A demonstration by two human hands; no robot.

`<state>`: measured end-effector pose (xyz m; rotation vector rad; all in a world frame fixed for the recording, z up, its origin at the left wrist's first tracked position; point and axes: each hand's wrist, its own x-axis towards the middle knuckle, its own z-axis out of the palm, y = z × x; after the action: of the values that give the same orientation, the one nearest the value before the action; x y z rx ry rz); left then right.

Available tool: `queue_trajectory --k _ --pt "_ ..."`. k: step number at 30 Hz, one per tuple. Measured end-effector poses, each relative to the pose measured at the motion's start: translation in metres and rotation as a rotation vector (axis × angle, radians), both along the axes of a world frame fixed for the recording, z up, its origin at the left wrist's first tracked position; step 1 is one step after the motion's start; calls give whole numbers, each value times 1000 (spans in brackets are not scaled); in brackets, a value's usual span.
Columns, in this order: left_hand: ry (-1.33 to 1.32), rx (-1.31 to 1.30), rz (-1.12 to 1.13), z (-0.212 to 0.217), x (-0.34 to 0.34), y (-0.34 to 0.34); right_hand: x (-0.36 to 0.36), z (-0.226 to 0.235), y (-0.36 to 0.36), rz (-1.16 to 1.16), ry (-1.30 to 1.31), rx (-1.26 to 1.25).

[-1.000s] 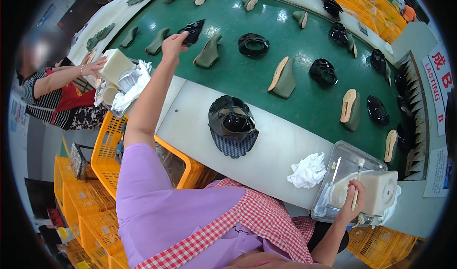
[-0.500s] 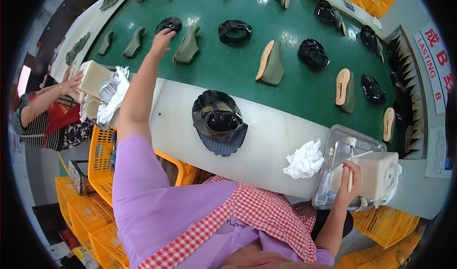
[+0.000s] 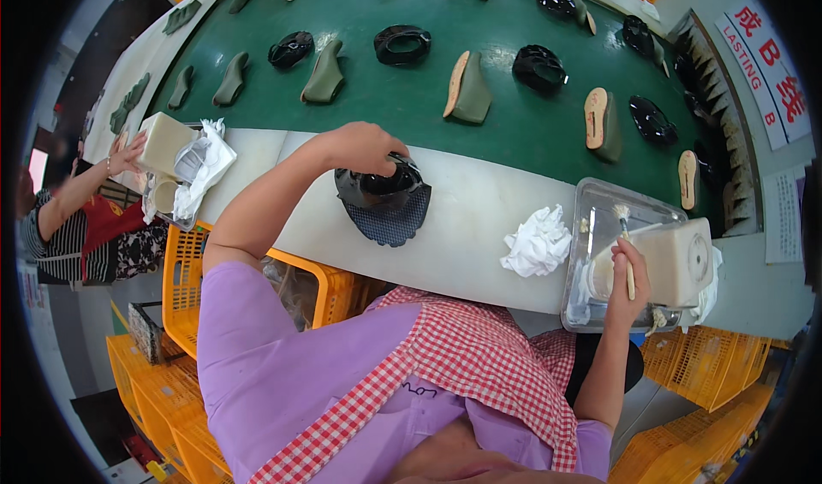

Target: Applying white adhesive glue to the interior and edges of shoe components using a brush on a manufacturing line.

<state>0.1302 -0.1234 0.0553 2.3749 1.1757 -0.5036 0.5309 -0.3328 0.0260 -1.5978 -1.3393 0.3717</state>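
A glossy black shoe upper (image 3: 383, 217) with a dark checked lining flap lies on the white ledge (image 3: 467, 227) in front of me. My left hand (image 3: 364, 148) pinches its far rim, with the thumb at the opening; some fingertips are hidden behind the rim. To the right, my right hand (image 3: 628, 280) holds a small brush (image 3: 624, 224), bristles up, above a clear plastic tray (image 3: 591, 197). A cream plastic container (image 3: 672, 266) lies on its side in that tray. Between the two hands, nearer the tray, sits a crumpled white cloth (image 3: 539, 243).
Beyond the ledge, a green conveyor belt (image 3: 360, 112) carries green shoe lasts (image 3: 326, 73) and black uppers (image 3: 402, 45). At the left, a co-worker's hand (image 3: 128, 153) touches another cream container (image 3: 163, 143). Yellow crates (image 3: 184, 270) stand below the ledge.
My left hand has come back from the belt toward me and taken hold of the upper on the ledge. My right hand still holds the brush. The view has shifted slightly.
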Motion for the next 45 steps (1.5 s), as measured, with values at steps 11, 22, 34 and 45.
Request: queue_trajectory --k 11,22,34,45 --pt "188 151 -64 -14 19 -5 12 1 -28 -7 44 41" --pt "-1071 265 413 64 -25 -45 19 2 -45 13 33 87" --pt "-1622 -1231 676 -26 119 -102 33 -3 -54 -116 350 45" --pt "-1137 -1084 539 -26 162 -116 55 -11 -60 -211 119 -34"
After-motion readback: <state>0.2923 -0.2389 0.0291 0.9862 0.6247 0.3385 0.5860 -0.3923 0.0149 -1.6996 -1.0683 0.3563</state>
